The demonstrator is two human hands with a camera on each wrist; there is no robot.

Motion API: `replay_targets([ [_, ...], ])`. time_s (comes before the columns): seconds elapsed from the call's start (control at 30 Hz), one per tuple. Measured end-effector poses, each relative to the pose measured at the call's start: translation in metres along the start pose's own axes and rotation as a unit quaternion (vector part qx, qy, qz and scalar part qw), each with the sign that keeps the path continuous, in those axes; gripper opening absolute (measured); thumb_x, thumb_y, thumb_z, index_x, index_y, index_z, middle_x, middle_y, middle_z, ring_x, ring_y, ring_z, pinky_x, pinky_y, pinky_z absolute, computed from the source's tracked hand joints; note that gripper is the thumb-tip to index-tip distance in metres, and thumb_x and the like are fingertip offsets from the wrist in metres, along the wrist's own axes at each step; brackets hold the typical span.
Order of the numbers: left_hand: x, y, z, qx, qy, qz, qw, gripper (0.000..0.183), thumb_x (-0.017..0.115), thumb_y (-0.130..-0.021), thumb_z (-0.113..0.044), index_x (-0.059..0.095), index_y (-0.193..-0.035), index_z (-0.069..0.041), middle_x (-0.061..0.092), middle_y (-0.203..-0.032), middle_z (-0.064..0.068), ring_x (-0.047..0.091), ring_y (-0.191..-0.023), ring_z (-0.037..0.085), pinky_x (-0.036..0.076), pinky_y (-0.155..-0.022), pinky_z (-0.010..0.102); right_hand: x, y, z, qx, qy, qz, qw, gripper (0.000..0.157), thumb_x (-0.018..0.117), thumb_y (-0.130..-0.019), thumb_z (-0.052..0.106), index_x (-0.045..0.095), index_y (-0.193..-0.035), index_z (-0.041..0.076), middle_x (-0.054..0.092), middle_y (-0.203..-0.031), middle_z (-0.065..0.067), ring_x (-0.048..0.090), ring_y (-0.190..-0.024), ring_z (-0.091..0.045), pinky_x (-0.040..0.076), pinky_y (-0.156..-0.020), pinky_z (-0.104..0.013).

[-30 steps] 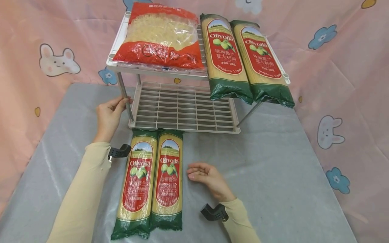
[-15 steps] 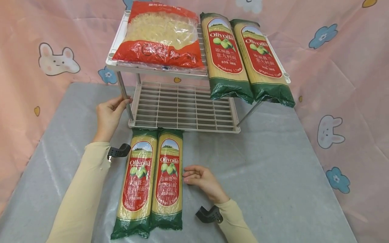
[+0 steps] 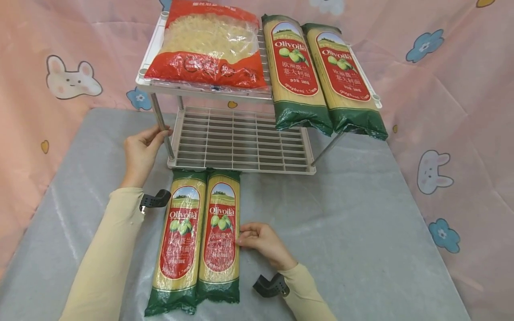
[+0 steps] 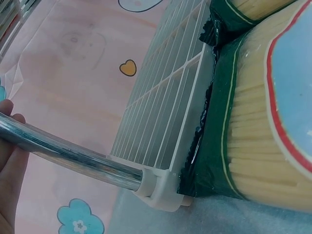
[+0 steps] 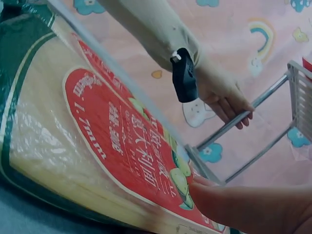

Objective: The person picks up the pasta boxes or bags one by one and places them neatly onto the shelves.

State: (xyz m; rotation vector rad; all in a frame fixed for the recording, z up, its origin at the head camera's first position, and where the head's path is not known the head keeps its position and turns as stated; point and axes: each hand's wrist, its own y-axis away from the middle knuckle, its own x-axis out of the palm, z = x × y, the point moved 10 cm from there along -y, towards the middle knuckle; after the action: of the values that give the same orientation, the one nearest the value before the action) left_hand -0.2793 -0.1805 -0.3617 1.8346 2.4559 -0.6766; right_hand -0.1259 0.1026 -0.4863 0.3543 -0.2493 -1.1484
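Nearest us, a left packet (image 3: 179, 240) and a right packet (image 3: 219, 236) of spaghetti lay flat, side by side, on the grey worktop (image 3: 341, 223). We took these as the part left over and judged the work roughly half done, since a matching pair lay higher up. Of the hands, the right hand (image 3: 267, 245) met the right packet's outer long edge, its fingers partly bent; we could not tell whether it had hold of the packet or only touched it. Farther off, the left hand (image 3: 140, 151) was closed around the rack's front-left post (image 3: 158, 110), just beyond the left packet's upper end. Both packets' far ends lay close to the front rim of the lower shelf (image 3: 277, 171). On the upper shelf (image 3: 154, 47) we saw the part already done: a red pasta bag (image 3: 213, 42), then an inner packet (image 3: 297, 67) and an outer packet (image 3: 343, 76), both overhanging the front edge. A pink backdrop (image 3: 393, 53) hung behind.
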Motion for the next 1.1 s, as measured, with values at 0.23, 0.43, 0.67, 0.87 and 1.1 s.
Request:
replay_targets([
  [0.23,-0.001,0.0,-0.001,0.002,0.003,-0.001,1.0,0.027,0.063,-0.092,-0.016,0.069,-0.11,0.003,0.068,-0.104,0.018,0.063,-0.09,-0.003,0.054,-0.084,0.02,0.01,0.0,-0.002,0.013,0.005,0.023,1.0,0.028,0.065,-0.082,-0.004,0.056,-0.104,-0.017,0.067,-0.08,-0.003,0.061,-0.069,-0.008,0.057,-0.07,-0.025],
  [0.43,0.0,0.0,0.0,-0.005,0.007,0.002,1.0,0.026,0.064,-0.092,-0.017,0.069,-0.11,0.001,0.068,-0.104,0.016,0.064,-0.092,-0.001,0.053,-0.086,0.022,0.016,0.002,0.0,0.01,0.002,0.03,0.999,0.029,0.065,-0.08,-0.006,0.051,-0.104,-0.013,0.065,-0.081,-0.004,0.06,-0.071,-0.008,0.055,-0.071,-0.022],
  [0.67,0.0,0.001,0.0,-0.011,0.02,0.005,0.9997,0.027,0.063,-0.092,-0.015,0.068,-0.111,0.003,0.068,-0.104,0.016,0.064,-0.093,0.0,0.053,-0.087,0.022,0.019,0.001,-0.004,0.016,-0.047,0.023,0.998,0.03,0.064,-0.08,-0.007,0.049,-0.106,-0.013,0.064,-0.081,-0.005,0.061,-0.072,-0.009,0.056,-0.071,-0.023],
  [0.87,0.0,0.001,-0.001,-0.012,0.019,0.002,0.9997,0.028,0.063,-0.092,-0.016,0.068,-0.11,0.004,0.069,-0.104,0.016,0.064,-0.092,-0.001,0.053,-0.086,0.022,0.018,-0.002,-0.009,0.019,-0.083,0.021,0.996,0.037,0.063,-0.083,-0.003,0.05,-0.114,-0.016,0.068,-0.08,-0.003,0.062,-0.067,-0.01,0.056,-0.062,-0.022],
  [1.1,0.0,0.001,-0.001,-0.014,0.02,0.001,0.9997,0.027,0.063,-0.092,-0.016,0.068,-0.11,0.004,0.069,-0.104,0.015,0.064,-0.091,-0.001,0.054,-0.085,0.021,0.02,-0.001,-0.007,0.017,-0.08,0.031,0.996,0.04,0.064,-0.082,-0.002,0.051,-0.116,-0.019,0.07,-0.086,-0.01,0.064,-0.068,-0.01,0.055,-0.061,-0.021],
])
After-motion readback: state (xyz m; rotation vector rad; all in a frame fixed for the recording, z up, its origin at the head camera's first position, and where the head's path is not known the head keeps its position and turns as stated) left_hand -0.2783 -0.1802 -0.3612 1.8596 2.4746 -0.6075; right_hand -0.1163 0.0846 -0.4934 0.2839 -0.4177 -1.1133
